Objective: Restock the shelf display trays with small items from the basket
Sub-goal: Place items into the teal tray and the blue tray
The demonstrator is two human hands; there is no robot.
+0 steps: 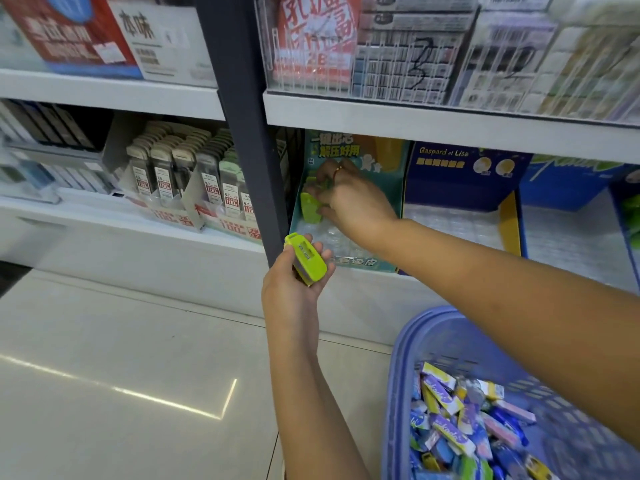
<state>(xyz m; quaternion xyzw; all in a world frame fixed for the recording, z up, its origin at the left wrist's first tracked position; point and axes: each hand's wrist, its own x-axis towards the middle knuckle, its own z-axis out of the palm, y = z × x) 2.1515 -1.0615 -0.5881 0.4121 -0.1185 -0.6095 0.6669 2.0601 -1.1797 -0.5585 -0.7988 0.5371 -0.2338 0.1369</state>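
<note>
My left hand (294,278) holds a lime-green eraser case (306,259) in front of the dark shelf post, just below the shelf edge. My right hand (349,199) reaches into the teal display tray (388,188) on the lower shelf, its fingers on another lime-green case (309,207) standing at the tray's back left. The tray's clear plastic insert (337,242) shows below my wrist. A blue-purple plastic basket (450,334) sits at the bottom right, filled with several small wrapped erasers (460,424) in yellow, purple, pink and blue.
A dark blue display tray (464,178) and a lighter blue one (571,188) stand to the right of the teal tray. Pencil-lead packs (194,181) fill the left shelf bay. A dark upright post (252,140) divides the bays. Pale floor tiles (121,358) lie below.
</note>
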